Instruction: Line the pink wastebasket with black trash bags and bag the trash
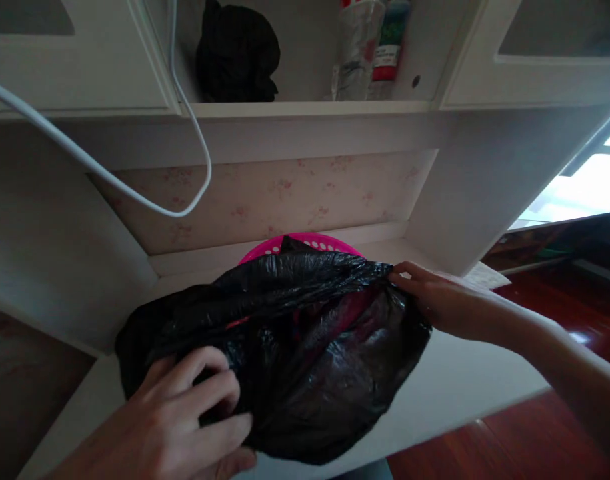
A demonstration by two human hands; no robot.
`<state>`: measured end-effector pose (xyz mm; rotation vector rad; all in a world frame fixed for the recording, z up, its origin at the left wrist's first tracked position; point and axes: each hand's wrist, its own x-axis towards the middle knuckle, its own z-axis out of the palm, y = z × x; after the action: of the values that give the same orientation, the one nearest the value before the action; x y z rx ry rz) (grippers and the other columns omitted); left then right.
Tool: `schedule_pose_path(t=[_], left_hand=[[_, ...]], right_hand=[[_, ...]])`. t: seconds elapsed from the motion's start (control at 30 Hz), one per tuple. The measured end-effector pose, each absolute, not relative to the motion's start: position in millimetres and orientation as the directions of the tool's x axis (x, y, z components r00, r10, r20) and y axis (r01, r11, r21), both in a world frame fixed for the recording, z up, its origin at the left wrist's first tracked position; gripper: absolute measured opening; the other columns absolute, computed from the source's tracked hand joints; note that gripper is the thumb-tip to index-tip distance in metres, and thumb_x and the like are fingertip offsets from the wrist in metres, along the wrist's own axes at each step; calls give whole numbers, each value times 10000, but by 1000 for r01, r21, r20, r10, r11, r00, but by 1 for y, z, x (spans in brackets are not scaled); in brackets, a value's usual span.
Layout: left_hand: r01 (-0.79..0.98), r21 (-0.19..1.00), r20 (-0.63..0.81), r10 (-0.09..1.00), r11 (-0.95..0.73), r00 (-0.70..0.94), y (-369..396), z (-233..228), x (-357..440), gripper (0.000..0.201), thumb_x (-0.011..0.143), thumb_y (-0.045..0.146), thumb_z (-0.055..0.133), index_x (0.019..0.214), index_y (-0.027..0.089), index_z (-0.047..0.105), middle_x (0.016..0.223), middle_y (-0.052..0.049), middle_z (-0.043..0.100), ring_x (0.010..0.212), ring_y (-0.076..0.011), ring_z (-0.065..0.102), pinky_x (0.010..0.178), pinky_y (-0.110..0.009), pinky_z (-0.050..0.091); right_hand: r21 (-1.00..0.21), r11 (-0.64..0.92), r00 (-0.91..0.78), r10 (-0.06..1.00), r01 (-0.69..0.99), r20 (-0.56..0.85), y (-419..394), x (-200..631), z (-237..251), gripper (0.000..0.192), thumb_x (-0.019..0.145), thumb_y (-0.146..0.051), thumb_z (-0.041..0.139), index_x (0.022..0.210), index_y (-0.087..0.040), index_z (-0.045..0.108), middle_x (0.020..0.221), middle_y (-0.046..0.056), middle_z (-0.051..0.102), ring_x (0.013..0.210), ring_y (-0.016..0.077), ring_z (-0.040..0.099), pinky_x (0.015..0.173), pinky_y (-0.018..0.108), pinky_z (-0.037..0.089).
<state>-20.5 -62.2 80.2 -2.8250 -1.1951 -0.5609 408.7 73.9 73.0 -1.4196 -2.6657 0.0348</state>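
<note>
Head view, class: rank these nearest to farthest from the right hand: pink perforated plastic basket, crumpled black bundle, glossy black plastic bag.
1. Glossy black plastic bag: its edge in the right hand.
2. Pink perforated plastic basket: rim showing beyond the bag.
3. Crumpled black bundle: high up, left on the white shelf.

Left hand (185,413): at the near left, back turned up, knuckles bent, fingers spread with gaps between them and curling toward the right; thumb hard to make out.
Left wrist (97,450): low at the near edge, leading up and rightward into the hand.
Right hand (427,293): farther off and to the right, fingers reaching left, tips drawn together in a pinch.
Right forearm (515,327): bare, slanting in from the near right toward the far left.
Spacing: both hands well apart.
</note>
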Motion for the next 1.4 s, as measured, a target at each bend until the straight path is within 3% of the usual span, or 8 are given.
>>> schedule_pose_path(t=[0.23,0.37,0.5,0.63,0.87,1.13,1.3,1.4], left_hand=[[675,336,332,754,-656,567,-58,41,-17,239,990,388,670,1203,449,761,1045,13,776,970,-196,756,813,-273,655],[746,389,534,792,-541,296,-57,39,-30,205,1037,311,576,1170,391,708,1064,34,737,943,-143,741,855,-208,606],[884,269,684,722,-381,102,-36,53,-29,305,998,443,646,1276,319,659,1236,-47,658,1155,-260,669,1100,-414,519],[880,360,620,785,-311,24,0,56,-20,466,998,557,612,1346,248,642,1351,-98,643,1172,-296,661,1021,-441,551],[789,585,429,897,-185,-108,33,50,-36,365,941,562,584,984,246,762,1064,-68,791,1057,-307,709,1025,-437,489],[669,739,325,912,-79,-251,49,40,-37,401,946,620,533,985,258,701,974,-43,763,961,-294,705,862,-392,540],[552,831,296,897,-72,-328,56,29,-32,495,983,668,463,1080,240,691,1138,-84,756,1157,-331,682,1059,-474,506],[493,862,295,905,-115,-305,55,25,-26,653,979,732,413,1299,215,652,1393,-130,690,1365,-345,595,1195,-514,422]], right_hand=[[29,472,-471,871,881,141,90,395,39,728,831,18,488,1533,-171,475,1571,210,544,1107,320,753,823,419,624],[-81,436,-381,851,896,362,78,389,57,517,922,-44,432,1361,-218,643,1179,127,788,1030,328,762,839,464,616],[-214,630,-380,668,746,640,38,360,78,286,1026,-142,494,1212,-239,689,1053,103,798,978,246,759,835,375,625],[-11,896,-745,375,443,552,16,324,71,453,1043,-382,626,1452,-191,590,1455,130,690,1325,303,663,1139,509,536],[89,950,-783,192,300,592,25,336,46,408,999,-19,499,1355,-125,671,1343,57,769,1270,213,694,1200,383,482],[-125,953,-683,285,275,672,-2,364,48,308,839,27,565,1068,-121,709,912,91,720,870,205,674,1003,453,561],[-297,877,-794,471,377,383,1,366,42,175,971,-129,622,1109,-195,709,928,68,718,863,227,667,820,438,568],[-363,848,-723,523,387,451,8,366,35,124,1022,-143,604,987,-199,709,821,39,697,774,192,656,727,370,544]])
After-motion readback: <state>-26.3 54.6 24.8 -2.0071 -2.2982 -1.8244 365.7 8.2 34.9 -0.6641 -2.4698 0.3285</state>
